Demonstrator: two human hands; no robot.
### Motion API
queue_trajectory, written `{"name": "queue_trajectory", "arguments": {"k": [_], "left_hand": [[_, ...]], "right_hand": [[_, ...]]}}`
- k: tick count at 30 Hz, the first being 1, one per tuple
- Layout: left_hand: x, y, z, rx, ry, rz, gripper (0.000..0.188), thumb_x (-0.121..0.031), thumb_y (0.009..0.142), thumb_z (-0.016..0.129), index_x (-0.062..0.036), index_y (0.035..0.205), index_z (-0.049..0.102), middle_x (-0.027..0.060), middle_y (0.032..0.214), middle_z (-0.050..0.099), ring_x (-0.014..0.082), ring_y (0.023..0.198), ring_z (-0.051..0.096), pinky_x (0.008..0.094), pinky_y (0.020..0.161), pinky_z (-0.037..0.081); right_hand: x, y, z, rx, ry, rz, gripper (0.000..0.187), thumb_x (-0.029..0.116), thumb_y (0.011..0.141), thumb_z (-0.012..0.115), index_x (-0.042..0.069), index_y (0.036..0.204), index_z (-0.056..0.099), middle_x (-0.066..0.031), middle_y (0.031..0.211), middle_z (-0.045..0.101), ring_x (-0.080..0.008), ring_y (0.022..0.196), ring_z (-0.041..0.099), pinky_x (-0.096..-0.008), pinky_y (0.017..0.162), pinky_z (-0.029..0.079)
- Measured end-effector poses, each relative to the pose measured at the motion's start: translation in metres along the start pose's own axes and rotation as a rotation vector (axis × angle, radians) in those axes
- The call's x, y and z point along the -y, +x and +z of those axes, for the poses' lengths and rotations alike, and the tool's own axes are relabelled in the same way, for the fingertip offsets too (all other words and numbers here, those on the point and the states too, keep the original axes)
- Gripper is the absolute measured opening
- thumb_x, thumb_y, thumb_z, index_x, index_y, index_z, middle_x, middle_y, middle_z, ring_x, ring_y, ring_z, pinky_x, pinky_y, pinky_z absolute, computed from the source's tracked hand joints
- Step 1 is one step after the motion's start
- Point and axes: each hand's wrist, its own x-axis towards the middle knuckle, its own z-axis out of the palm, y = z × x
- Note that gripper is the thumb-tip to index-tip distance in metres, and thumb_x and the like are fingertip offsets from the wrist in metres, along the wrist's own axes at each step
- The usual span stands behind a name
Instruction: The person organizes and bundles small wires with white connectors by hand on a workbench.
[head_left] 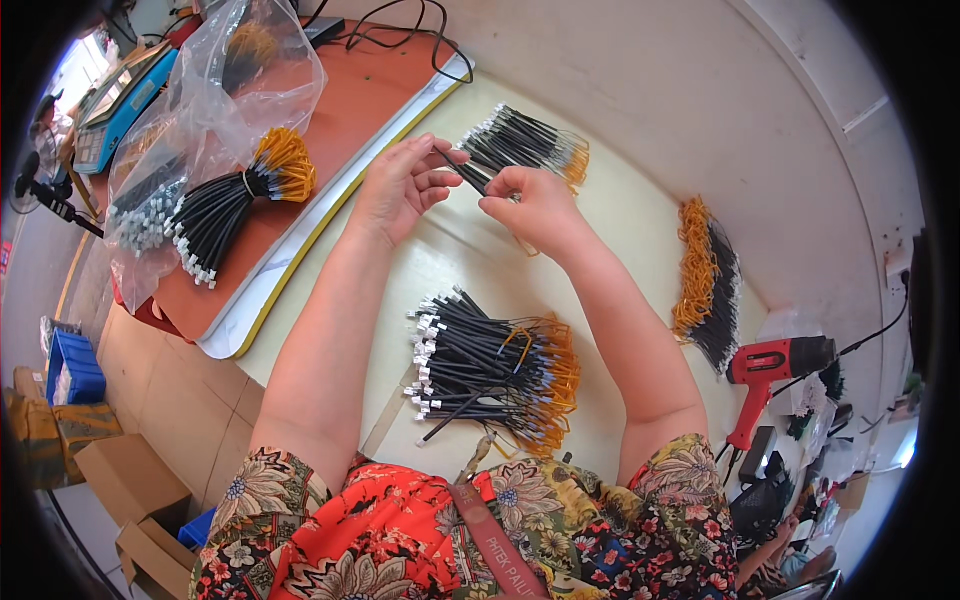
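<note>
In front of me I hold a thin black cable (468, 176) aslant between both hands. My left hand (402, 188) is closed loosely, its fingertips at the cable's upper left end. My right hand (535, 205) pinches the other end, and a bit of orange wire hangs below it. Just behind my right hand lies a pile of black cables (515, 135) with white connectors and orange wire ends. Nearer to me, between my forearms, lies a larger pile of similar cables (480, 350), white connectors to the left and orange wires to the right.
A red heat gun (765, 375) stands at the right, near another row of cables (710, 285) along the wall. On a red-brown mat (375, 100) at the left lie a tied cable bundle (235, 205) and a clear plastic bag (215, 110). Cardboard boxes (130, 480) stand lower left.
</note>
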Motion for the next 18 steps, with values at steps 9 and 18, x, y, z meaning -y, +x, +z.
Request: {"name": "queue_trajectory", "arguments": {"k": [9,18], "left_hand": [[0.002,0.003,-0.002,0.019,-0.012,0.021,0.025,-0.028,0.088,0.054,-0.0051,0.099,0.055,0.0121,0.098,0.063,0.015,0.072,0.063,0.0229,0.061,0.052],[0.002,0.003,-0.005,-0.01,-0.021,0.029,0.023,-0.025,0.089,0.054,-0.0044,0.098,0.054,0.0125,0.1,0.063,0.0156,0.071,0.063,0.0231,0.062,0.052]], "right_hand": [[-0.007,0.002,0.003,-0.109,-0.06,-0.119,0.017,0.018,0.07,0.063,0.003,0.077,0.064,-0.0125,0.077,0.064,-0.0274,0.072,0.062,-0.0373,0.063,0.049],[-0.001,0.001,0.002,-0.131,-0.122,-0.114,0.017,0.019,0.069,0.064,0.003,0.075,0.063,-0.0132,0.083,0.063,-0.0302,0.083,0.06,-0.0383,0.071,0.047]]}}
